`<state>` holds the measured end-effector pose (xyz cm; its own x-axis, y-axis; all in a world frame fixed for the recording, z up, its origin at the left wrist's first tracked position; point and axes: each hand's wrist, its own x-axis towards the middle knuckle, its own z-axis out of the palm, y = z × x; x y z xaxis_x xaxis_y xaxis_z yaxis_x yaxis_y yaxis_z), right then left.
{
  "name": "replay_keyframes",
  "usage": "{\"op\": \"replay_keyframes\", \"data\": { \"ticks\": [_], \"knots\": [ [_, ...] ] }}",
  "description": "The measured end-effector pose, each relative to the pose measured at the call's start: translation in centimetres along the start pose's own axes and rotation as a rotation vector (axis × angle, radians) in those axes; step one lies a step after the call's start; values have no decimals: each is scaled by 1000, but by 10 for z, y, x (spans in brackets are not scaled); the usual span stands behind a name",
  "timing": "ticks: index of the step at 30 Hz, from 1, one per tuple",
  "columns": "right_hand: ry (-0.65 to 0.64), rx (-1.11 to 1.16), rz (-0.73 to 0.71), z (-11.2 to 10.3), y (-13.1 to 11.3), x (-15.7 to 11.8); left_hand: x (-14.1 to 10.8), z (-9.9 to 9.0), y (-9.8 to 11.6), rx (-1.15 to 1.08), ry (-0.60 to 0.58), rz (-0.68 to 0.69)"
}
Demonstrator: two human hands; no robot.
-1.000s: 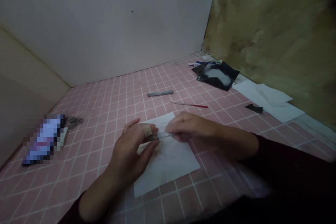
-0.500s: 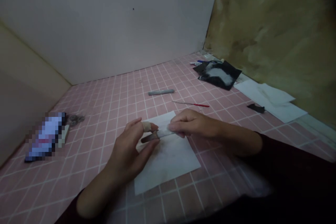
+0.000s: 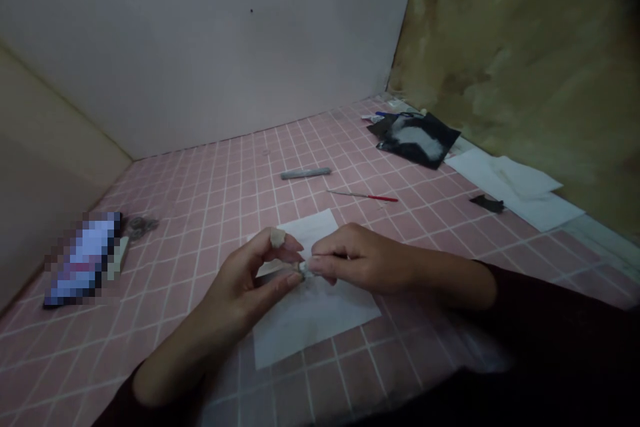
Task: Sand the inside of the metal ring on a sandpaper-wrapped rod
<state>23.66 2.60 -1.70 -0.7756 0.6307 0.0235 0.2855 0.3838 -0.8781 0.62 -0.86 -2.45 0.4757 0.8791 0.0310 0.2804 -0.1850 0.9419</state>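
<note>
My left hand [image 3: 260, 273], with a beige wrap on one finger, pinches a small greyish piece [image 3: 302, 269] between thumb and fingertips. A dark flat strip [image 3: 267, 278] shows behind the thumb, inside the same hand. My right hand [image 3: 345, 257] is closed around something pale at the right side of the small piece; its fingers hide most of it, and the fingertips of both hands nearly meet. Under the hands lies a white paper sheet [image 3: 320, 327] with faint grey marks.
Beyond the paper lie a grey bar [image 3: 306, 173] and a thin red-handled tool [image 3: 383, 198]. Black sheets [image 3: 420, 140], white papers [image 3: 520, 190] and a dark scrap [image 3: 487, 203] are along the right wall. A pixelated object [image 3: 83, 263] and a grey tangle [image 3: 143, 225] are left.
My right hand has moved left and slightly down, closer to my left fingertips. The pale length that showed between the hands is now mostly covered.
</note>
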Motion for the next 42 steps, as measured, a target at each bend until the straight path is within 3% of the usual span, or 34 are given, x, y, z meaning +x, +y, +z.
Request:
{"op": "replay_keyframes", "data": {
  "ticks": [5,9,15,20,24,28,34,37,42],
  "knots": [
    [35,55,-9,-2,1,0,-1,2,1,41,120,42],
    [16,173,70,4,3,2,-3,5,1,128,98,65],
    [68,382,187,5,4,5,-4,6,1,500,216,209],
    [13,473,238,6,5,7,-1,11,-1,749,190,422],
    [96,645,293,5,11,7,0,11,-3,841,261,516],
    [22,650,291,10,13,9,0,12,-2,853,222,574],
    [120,589,265,9,10,6,1,13,0,843,300,557],
    [81,483,196,9,8,5,1,13,-2,801,277,524],
    [67,214,76,2,4,3,-1,8,0,435,239,232]
  ]
}}
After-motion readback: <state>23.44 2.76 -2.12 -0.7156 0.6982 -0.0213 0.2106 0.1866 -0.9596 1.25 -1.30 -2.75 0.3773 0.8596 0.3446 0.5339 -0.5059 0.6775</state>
